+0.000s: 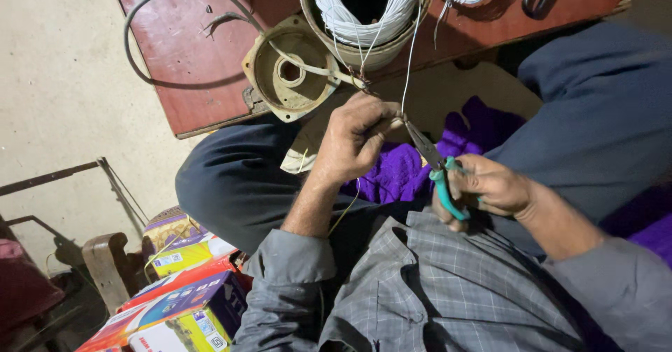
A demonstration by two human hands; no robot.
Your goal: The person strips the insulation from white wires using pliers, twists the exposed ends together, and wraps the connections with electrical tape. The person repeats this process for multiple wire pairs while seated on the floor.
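Note:
My left hand pinches thin white wires that run up to a coil of white wire wound inside a round metal housing. My right hand grips needle-nose pliers with teal handles; the pliers' tip meets the wire right at my left fingertips. Both hands work over my lap, above a purple cloth spread on my dark trousers.
A round beige metal end cover sits at the edge of a red-brown wooden table, with a grey cable looped on it. Colourful cardboard boxes are stacked on the floor at lower left beside a metal frame.

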